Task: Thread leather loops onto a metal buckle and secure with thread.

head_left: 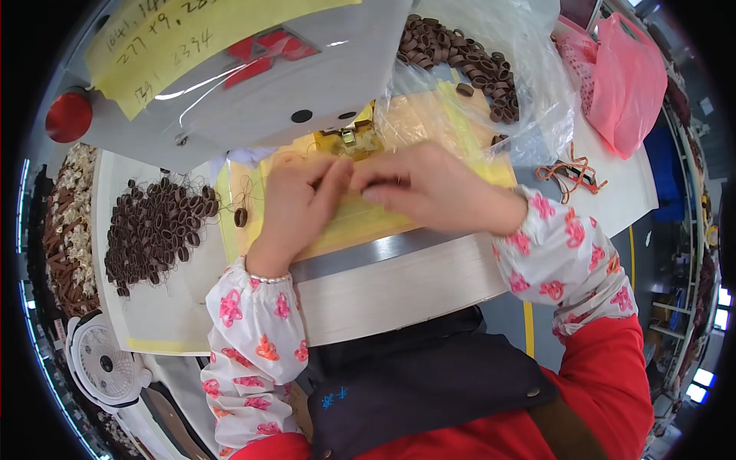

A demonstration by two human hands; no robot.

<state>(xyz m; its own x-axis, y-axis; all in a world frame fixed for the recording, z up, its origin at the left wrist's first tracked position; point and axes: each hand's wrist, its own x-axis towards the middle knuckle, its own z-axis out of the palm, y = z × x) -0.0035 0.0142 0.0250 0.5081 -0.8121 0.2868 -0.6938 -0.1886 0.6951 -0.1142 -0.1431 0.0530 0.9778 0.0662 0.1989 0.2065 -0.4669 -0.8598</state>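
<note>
My left hand [299, 201] and my right hand [433, 188] meet in front of the sewing machine's presser foot [349, 136], over the yellow-covered work plate [360, 218]. Between the curled fingers of the right hand shows a dark brown piece [386, 182], like one of the small brown loops nearby. The left hand's thumb and fingers are pinched together beside it, slightly blurred; what they hold is hidden. A single brown loop [241, 217] with loose thread lies left of the left wrist.
The grey sewing machine head [253, 100] overhangs the work from above. A heap of brown loops with thread tails [161, 230] lies at left; more loops [468, 65] fill a clear plastic bag at the back. Thread snips with orange cord [575, 176], a pink bag [625, 84] and a white fan [106, 363] stand around.
</note>
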